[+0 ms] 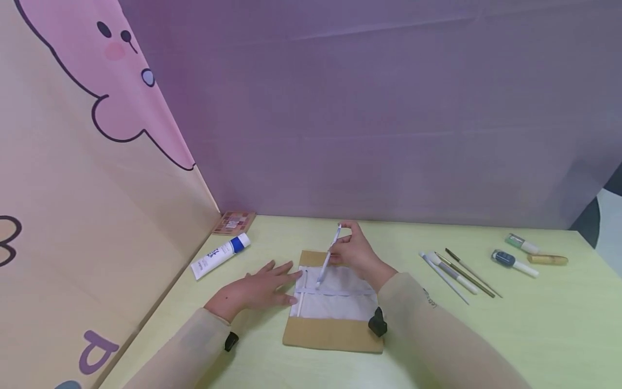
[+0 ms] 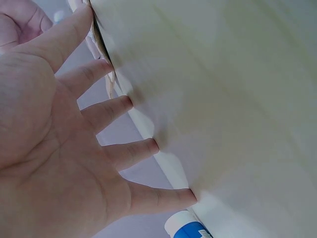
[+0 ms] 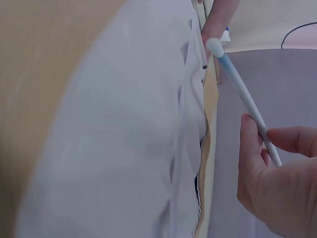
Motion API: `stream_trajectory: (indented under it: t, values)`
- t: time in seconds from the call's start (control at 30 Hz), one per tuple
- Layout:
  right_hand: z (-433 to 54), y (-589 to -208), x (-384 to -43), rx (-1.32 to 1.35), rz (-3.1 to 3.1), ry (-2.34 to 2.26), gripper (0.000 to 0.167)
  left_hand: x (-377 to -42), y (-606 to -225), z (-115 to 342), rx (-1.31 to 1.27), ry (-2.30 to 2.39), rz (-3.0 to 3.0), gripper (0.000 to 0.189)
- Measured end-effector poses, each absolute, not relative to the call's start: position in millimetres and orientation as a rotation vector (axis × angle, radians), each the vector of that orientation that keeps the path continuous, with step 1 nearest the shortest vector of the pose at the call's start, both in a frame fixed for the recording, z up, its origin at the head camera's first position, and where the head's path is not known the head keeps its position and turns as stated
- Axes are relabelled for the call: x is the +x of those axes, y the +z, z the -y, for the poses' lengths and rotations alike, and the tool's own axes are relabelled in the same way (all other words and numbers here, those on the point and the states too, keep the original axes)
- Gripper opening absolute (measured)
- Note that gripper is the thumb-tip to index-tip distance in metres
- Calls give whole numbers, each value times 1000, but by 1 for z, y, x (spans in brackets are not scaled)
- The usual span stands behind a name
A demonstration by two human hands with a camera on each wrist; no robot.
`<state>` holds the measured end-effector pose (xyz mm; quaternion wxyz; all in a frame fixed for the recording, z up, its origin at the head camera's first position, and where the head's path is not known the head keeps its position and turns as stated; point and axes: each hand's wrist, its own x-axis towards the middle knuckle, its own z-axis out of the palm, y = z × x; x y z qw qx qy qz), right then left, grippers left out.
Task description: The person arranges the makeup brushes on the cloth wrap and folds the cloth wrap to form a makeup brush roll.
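Note:
A slim white brush [image 1: 328, 257] with a soft pale tip is pinched between the thumb and fingers of my right hand [image 1: 357, 251]. In the head view it slants, its lower end over the band of a tan cloth brush roll [image 1: 332, 334]. The right wrist view shows the pale brush head [image 3: 215, 47] and the handle running down into my fingers. A thin band [image 1: 347, 293] crosses the roll's white lining. Along the left side, a thin brush [image 1: 302, 297] passes under that band. My left hand [image 1: 259, 289] is spread flat, fingertips at the roll's left edge.
A white-and-blue tube [image 1: 221, 255] and a brown checked palette [image 1: 234, 222] lie at the left. On the right are several brushes [image 1: 459, 273], a dark blue bottle [image 1: 502, 258], a green-and-white bottle [image 1: 522, 243] and a tan cylinder [image 1: 547, 260]. A purple cloth wall [image 1: 379, 135] stands behind.

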<state>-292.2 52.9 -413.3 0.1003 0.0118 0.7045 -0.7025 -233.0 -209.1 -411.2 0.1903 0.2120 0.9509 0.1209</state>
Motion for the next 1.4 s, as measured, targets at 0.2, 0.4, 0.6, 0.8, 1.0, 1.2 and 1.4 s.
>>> stream_trajectory:
  t: [0.2, 0.4, 0.6, 0.8, 1.0, 1.2, 1.4]
  values:
    - [-41, -416, -290, 52, -2175, -2022, 70, -234, -413, 209, 587, 338, -2666, 72]
    - [-36, -419, -289, 58, -2176, -1971, 70, -234, -411, 209, 577, 335, -2664, 71]
    - [-35, -418, -286, 27, -2194, -1859, 72, -232, -409, 208, 563, 334, -2660, 71]
    - [-35, -420, -282, -42, -2229, -1745, 74, -232, -408, 207, 568, 343, -2664, 71]
    - [-32, -418, -277, -97, -2201, -1698, 73, -232, -408, 207, 579, 335, -2668, 70]
    - [-30, -417, -275, -126, -2176, -1640, 68, -233, -407, 206, 577, 330, -2665, 71]
    - [-30, -417, -272, -158, -2140, -1638, 66, -234, -410, 208, 582, 335, -2660, 72]
